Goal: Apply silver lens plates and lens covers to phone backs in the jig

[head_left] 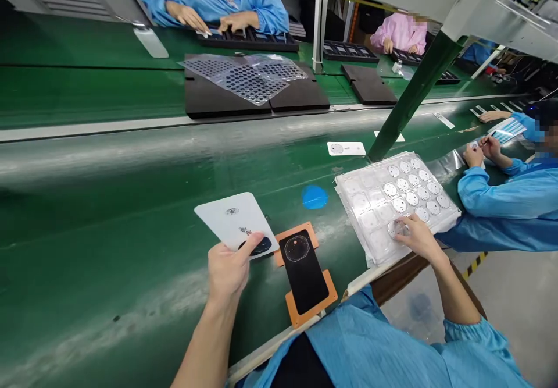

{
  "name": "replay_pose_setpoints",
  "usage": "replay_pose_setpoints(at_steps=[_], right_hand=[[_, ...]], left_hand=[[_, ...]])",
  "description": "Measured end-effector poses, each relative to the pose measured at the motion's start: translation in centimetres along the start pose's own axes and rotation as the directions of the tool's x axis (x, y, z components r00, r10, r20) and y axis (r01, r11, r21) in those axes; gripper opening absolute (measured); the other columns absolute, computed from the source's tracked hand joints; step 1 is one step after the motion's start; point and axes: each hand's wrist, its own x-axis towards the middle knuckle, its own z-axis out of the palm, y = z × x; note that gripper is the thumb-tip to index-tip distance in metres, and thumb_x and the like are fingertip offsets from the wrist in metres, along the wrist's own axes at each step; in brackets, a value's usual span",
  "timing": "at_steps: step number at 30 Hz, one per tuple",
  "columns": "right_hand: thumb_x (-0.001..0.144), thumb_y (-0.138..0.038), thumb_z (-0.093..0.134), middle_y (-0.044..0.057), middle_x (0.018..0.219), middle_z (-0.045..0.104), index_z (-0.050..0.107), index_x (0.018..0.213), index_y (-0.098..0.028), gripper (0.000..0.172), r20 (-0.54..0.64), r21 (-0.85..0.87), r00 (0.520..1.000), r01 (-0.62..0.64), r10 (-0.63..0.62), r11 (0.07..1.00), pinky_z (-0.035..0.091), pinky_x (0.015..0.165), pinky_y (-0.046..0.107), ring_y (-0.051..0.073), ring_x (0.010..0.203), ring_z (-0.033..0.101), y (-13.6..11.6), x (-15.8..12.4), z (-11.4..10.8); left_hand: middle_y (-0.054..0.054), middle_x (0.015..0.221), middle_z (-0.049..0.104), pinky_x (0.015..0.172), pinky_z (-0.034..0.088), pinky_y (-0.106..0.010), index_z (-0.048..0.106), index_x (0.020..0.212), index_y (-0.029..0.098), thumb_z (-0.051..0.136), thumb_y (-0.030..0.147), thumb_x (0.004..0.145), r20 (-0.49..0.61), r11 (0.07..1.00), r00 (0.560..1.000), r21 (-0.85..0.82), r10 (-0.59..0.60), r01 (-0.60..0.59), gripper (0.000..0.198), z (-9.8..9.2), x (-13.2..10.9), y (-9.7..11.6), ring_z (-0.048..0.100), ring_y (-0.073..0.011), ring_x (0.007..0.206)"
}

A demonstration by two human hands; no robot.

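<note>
My left hand (233, 260) grips a white phone back panel (235, 213) at its lower edge, thumb on top beside a dark round camera area. The panel is raised and tilted over the green bench. Just right of it, a black phone-shaped plate (305, 283) with a round camera outline lies in an orange fixture (329, 295). Farther right, my right hand (416, 237) reaches onto a clear plastic tray (349, 187) with rows of round camera-ring pieces (412, 198). Its fingers are closed around one round piece (394, 229) in the front row.
A blue round film (314, 196) and another white panel (346, 149) lie on the bench. A green post (418, 97) rises behind the tray. Perforated sheets (253, 79) rest on dark boards (209, 100). Co-workers sit opposite and at right, one blue sleeve (483, 190) close to the tray.
</note>
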Motion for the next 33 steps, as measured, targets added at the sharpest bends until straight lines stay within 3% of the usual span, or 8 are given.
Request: replay_pose_setpoints(at_steps=[5, 8, 11, 14, 16, 19, 26, 33], right_hand=[[0.078, -0.024, 0.064, 0.002, 0.081, 0.062, 0.061, 0.096, -0.024, 0.018, 0.029, 0.034, 0.999, 0.026, -0.027, 0.999, 0.045, 0.061, 0.031, 0.021, 0.068, 0.06, -1.5, -0.4, -1.8], [0.089, -0.025, 0.056, 0.004, 0.082, 0.071, 0.066, 0.108, -0.028, 0.022, -0.081, 0.137, 0.964, 0.261, -0.251, 0.956, 0.051, 0.06, 0.036, 0.023, 0.067, 0.065, -5.2, -0.5, -2.1], [0.097, -0.026, 0.052, 0.005, 0.108, 0.076, 0.069, 0.121, -0.031, 0.03, -0.285, 0.293, 0.808, 0.586, -0.516, 0.755, 0.062, 0.076, 0.042, 0.027, 0.091, 0.074, -11.8, -0.5, 0.5], [0.1, -0.014, 0.042, 0.004, 0.12, 0.074, 0.069, 0.127, -0.029, 0.041, -0.366, 0.306, 0.621, 0.784, -0.694, 0.54, 0.063, 0.095, 0.04, 0.022, 0.108, 0.072, -18.1, -0.5, 4.9], [0.1, -0.009, 0.039, 0.007, 0.127, 0.071, 0.069, 0.128, -0.026, 0.045, -0.376, 0.262, 0.519, 0.854, -0.767, 0.45, 0.058, 0.104, 0.041, 0.022, 0.122, 0.066, -20.3, -0.3, 7.6], [0.098, -0.006, 0.042, 0.008, 0.13, 0.069, 0.067, 0.128, -0.024, 0.044, -0.351, 0.18, 0.444, 0.896, -0.825, 0.406, 0.055, 0.109, 0.048, 0.025, 0.129, 0.06, -20.5, 0.0, 9.9], [0.096, -0.006, 0.048, 0.011, 0.124, 0.071, 0.068, 0.123, -0.024, 0.038, -0.298, 0.101, 0.464, 0.884, -0.835, 0.455, 0.053, 0.106, 0.055, 0.028, 0.12, 0.066, -20.3, -1.1, 9.9], [0.098, -0.015, 0.053, 0.009, 0.105, 0.075, 0.069, 0.113, -0.022, 0.022, -0.475, 0.309, 0.571, 0.821, -0.67, 0.481, 0.061, 0.084, 0.039, 0.022, 0.097, 0.071, -25.0, -1.0, 7.0]], left_hand=[[-0.008, 0.105, 0.076, 0.103, 0.055, -0.035, 0.073, 0.096, 0.014, 0.088, 0.026, 0.069, -0.113, 0.982, 0.991, -0.181, -0.074, 0.053, 0.033, 0.4, 0.5, 0.6, 0.069, -0.0226, 0.11], [-0.009, 0.11, 0.075, 0.095, 0.058, -0.032, 0.071, 0.104, 0.014, 0.082, 0.035, 0.08, -0.1, 0.958, 0.99, -0.279, -0.096, 0.065, 0.034, 0.2, 0.9, 0.7, 0.072, -0.0204, 0.102], [-0.01, 0.109, 0.075, 0.085, 0.061, -0.033, 0.07, 0.108, 0.014, 0.078, 0.043, 0.084, -0.077, 0.938, 0.988, -0.332, -0.135, 0.102, 0.038, 0.0, 1.2, 0.7, 0.074, -0.0207, 0.092], [-0.01, 0.105, 0.075, 0.08, 0.061, -0.033, 0.069, 0.107, 0.013, 0.078, 0.047, 0.083, -0.077, 0.935, 0.987, -0.338, -0.141, 0.107, 0.043, -0.3, 1.4, 0.8, 0.074, -0.0215, 0.089], [-0.01, 0.104, 0.075, 0.081, 0.059, -0.032, 0.07, 0.105, 0.012, 0.083, 0.048, 0.077, -0.085, 0.933, 0.99, -0.351, -0.116, 0.079, 0.047, -0.6, 1.5, 0.8, 0.074, -0.0211, 0.089], [-0.009, 0.105, 0.075, 0.084, 0.057, -0.029, 0.073, 0.102, 0.012, 0.089, 0.044, 0.07, -0.092, 0.921, 0.994, -0.389, -0.052, 0.012, 0.049, -0.8, 1.4, 1.0, 0.072, -0.0192, 0.092], [-0.006, 0.083, 0.071, 0.047, 0.038, -0.019, 0.073, 0.087, 0.011, 0.09, 0.034, 0.068, -0.031, 0.953, 0.999, -0.302, 0.015, -0.023, 0.034, -0.9, 1.0, 1.4, 0.059, -0.0093, 0.061], [-0.007, 0.088, 0.073, 0.058, 0.053, -0.023, 0.073, 0.089, 0.011, 0.092, 0.036, 0.066, 0.035, 0.953, 0.998, -0.301, 0.048, -0.036, 0.038, 0.5, -0.4, 0.8, 0.066, -0.0147, 0.072]])
